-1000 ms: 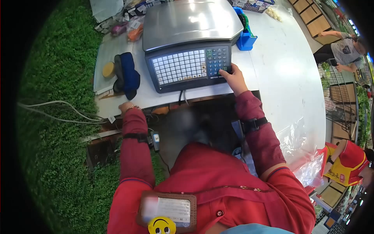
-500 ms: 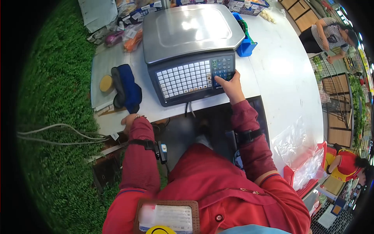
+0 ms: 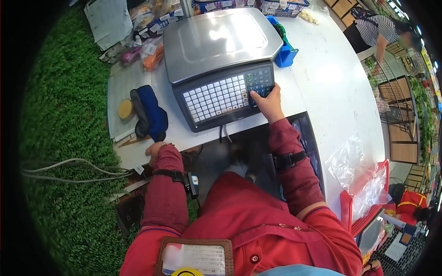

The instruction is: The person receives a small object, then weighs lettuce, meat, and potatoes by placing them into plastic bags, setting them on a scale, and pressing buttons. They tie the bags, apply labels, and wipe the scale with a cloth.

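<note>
Our right hand (image 3: 267, 102) presses curled fingers on the scale (image 3: 221, 60) keypad (image 3: 259, 81); our left hand (image 3: 154, 149) grips the counter (image 3: 331, 83) edge.

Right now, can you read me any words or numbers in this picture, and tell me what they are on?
None can be read.
Scale keypad: its keys bear marks, too small to read; the right hand presses there.
Badge holder on the chest: printed lines, blurred.
Paper sheet at the counter's far end: print too small.
Tags on the bagged goods: blurred.
</note>
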Available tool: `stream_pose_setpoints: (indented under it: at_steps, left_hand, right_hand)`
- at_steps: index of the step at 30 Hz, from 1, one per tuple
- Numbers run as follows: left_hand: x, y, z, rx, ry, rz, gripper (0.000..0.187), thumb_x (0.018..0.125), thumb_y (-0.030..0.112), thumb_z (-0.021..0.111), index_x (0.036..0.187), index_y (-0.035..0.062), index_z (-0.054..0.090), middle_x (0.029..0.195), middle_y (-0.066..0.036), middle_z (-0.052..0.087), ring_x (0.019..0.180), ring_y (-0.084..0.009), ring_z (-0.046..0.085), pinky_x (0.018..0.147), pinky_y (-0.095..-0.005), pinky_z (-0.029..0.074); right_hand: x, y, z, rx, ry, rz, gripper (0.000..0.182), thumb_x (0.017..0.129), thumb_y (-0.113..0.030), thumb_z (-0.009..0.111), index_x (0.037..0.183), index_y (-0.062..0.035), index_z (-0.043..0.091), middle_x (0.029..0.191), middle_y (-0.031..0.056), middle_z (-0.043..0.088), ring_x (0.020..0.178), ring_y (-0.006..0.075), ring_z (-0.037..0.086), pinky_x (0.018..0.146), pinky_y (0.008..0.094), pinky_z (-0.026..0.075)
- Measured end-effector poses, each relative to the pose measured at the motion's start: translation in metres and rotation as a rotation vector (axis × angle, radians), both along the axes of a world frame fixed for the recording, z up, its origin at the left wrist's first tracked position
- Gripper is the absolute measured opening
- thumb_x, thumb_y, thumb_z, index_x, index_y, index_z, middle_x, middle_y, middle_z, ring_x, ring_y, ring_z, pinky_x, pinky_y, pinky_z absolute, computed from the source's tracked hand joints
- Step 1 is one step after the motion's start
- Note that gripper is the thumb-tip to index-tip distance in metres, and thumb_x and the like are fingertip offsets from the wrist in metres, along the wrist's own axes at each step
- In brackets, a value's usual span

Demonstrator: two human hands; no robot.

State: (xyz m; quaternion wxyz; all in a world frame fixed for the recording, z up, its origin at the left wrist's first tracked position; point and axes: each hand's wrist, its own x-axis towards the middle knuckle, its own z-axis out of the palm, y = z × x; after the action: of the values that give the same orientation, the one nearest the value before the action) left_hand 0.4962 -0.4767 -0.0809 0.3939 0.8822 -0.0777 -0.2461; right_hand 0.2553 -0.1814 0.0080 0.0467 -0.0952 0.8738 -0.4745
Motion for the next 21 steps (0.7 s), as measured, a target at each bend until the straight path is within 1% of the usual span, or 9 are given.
stream_pose_setpoints:
  at_steps: [3,8,9,12,15,17,19,20,21]
  left_hand:
    - [-0.003,0.003,0.006,0.001,-0.001,0.000,0.048,0.087,0.042,0.049,0.107,-0.0007,0.058,0.107,-0.022,0.061,0.101,-0.0341,0.059,0.092,-0.0450,0.045]
    - [0.020,-0.049,-0.081,0.002,-0.016,-0.019,0.047,0.087,0.042,0.049,0.106,-0.0004,0.058,0.106,-0.021,0.061,0.101,-0.0336,0.059,0.092,-0.0447,0.045]
    - [0.019,-0.048,-0.079,0.003,-0.020,-0.021,0.047,0.087,0.042,0.049,0.106,-0.0004,0.058,0.106,-0.021,0.061,0.101,-0.0336,0.059,0.092,-0.0447,0.045]
    - [0.018,-0.043,-0.070,0.008,-0.033,-0.018,0.047,0.087,0.042,0.050,0.106,-0.0002,0.058,0.106,-0.021,0.061,0.101,-0.0333,0.059,0.091,-0.0445,0.045]
    - [0.016,-0.037,-0.060,0.020,-0.047,-0.002,0.047,0.087,0.042,0.050,0.106,-0.0001,0.059,0.106,-0.021,0.061,0.101,-0.0330,0.059,0.091,-0.0444,0.044]
    - [0.022,-0.046,-0.088,0.018,-0.049,0.012,0.047,0.086,0.042,0.050,0.106,0.0001,0.059,0.105,-0.021,0.061,0.100,-0.0329,0.059,0.091,-0.0443,0.044]
    - [0.013,-0.044,-0.080,-0.006,-0.032,0.036,0.046,0.086,0.042,0.050,0.105,0.0002,0.059,0.105,-0.021,0.061,0.100,-0.0327,0.059,0.091,-0.0442,0.044]
    - [0.000,-0.015,-0.043,-0.033,-0.004,0.052,0.046,0.086,0.042,0.050,0.105,0.0002,0.059,0.105,-0.020,0.061,0.100,-0.0326,0.059,0.091,-0.0441,0.044]
    - [0.000,-0.012,-0.036,-0.067,0.032,0.071,0.046,0.086,0.042,0.050,0.105,0.0003,0.059,0.105,-0.020,0.061,0.100,-0.0325,0.059,0.091,-0.0441,0.044]
  right_hand:
    - [-0.001,0.001,-0.006,-0.033,0.019,0.008,0.086,0.068,-0.031,0.078,0.131,0.0047,0.032,0.120,0.0257,0.048,0.111,0.0378,0.050,0.094,0.0443,0.041]
    - [0.001,0.010,-0.015,-0.115,0.133,0.084,0.082,0.071,-0.025,0.076,0.133,0.0043,0.031,0.121,0.0231,0.049,0.110,0.0331,0.051,0.094,0.0412,0.041]
    - [0.002,0.013,-0.014,-0.135,0.164,0.121,0.080,0.073,-0.023,0.075,0.134,0.0042,0.031,0.121,0.0221,0.050,0.109,0.0311,0.052,0.094,0.0397,0.042]
    - [0.005,0.028,-0.012,-0.360,-0.098,0.130,0.066,0.078,-0.015,0.070,0.132,0.0041,0.037,0.119,0.0186,0.054,0.105,0.0241,0.055,0.091,0.0336,0.044]
    - [-0.003,0.031,-0.013,-0.467,-0.191,0.113,0.055,0.080,-0.011,0.068,0.127,0.0037,0.045,0.113,0.0156,0.059,0.099,0.0203,0.058,0.087,0.0297,0.045]
    - [-0.002,0.029,-0.008,-0.386,-0.195,0.061,0.052,0.079,-0.012,0.069,0.124,0.0044,0.048,0.109,0.0156,0.061,0.097,0.0210,0.059,0.087,0.0306,0.045]
    - [-0.006,0.027,-0.008,-0.288,-0.161,0.059,0.050,0.080,-0.015,0.068,0.122,0.0057,0.049,0.104,0.0162,0.063,0.095,0.0220,0.060,0.086,0.0318,0.046]
    - [-0.011,0.030,-0.018,-0.245,-0.090,0.089,0.050,0.080,-0.016,0.068,0.121,0.0064,0.049,0.105,0.0174,0.062,0.096,0.0227,0.060,0.086,0.0325,0.046]
    - [-0.012,0.030,-0.020,-0.273,-0.083,0.111,0.051,0.080,-0.017,0.068,0.121,0.0064,0.049,0.106,0.0177,0.062,0.097,0.0235,0.060,0.086,0.0329,0.046]
